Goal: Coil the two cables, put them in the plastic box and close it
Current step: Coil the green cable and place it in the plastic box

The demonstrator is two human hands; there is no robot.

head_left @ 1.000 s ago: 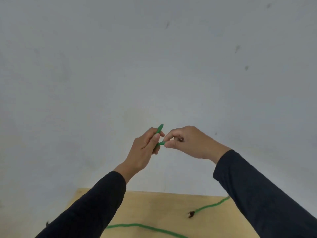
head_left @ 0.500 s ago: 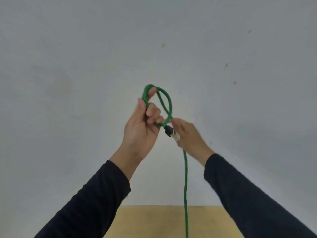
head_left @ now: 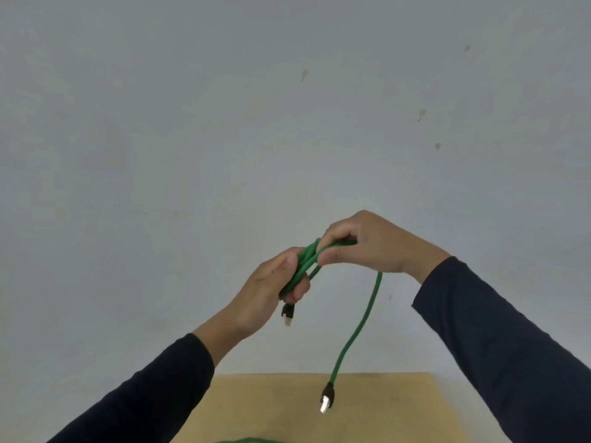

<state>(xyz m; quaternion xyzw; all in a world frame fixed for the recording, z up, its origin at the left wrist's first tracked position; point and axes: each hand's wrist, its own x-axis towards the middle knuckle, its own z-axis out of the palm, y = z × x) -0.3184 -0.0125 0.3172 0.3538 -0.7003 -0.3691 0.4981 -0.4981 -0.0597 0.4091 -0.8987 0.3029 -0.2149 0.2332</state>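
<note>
**Green cable bundled between your two hands**

Your left hand is closed around several strands of the green cable, the bundle running diagonally up toward your right hand, whose fingers pinch the same loops at their upper end. One plug hangs just below your left fist, pointing down. From under your right hand a free length drops, its plug pointing down above the wooden table.
</note>
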